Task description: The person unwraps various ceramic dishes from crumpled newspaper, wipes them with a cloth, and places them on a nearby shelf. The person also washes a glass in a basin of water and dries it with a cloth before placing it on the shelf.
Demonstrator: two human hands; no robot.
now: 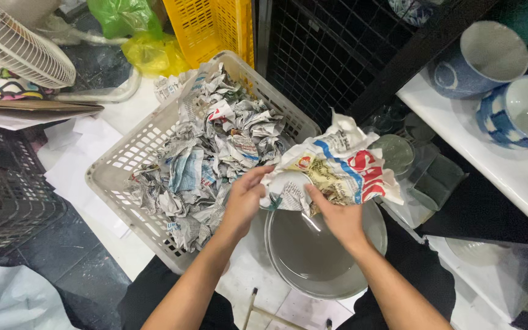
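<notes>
My left hand (244,198) and my right hand (335,215) both grip a bundle wrapped in crumpled newspaper (331,169) with red, blue and yellow print. The bundle is held just above a stack of clear glass plates (319,256) that rests near my lap. To the left stands a beige plastic basket (117,162) filled with crumpled newspaper (209,153). My left hand is at the basket's right edge.
A white shelf (496,165) at the right carries blue and white ceramic cups (490,58). Glass lids (396,153) lie beside it. A black wire grid (325,49), a yellow crate (212,24), a white fan (16,43) and a black crate (7,195) surround the spot.
</notes>
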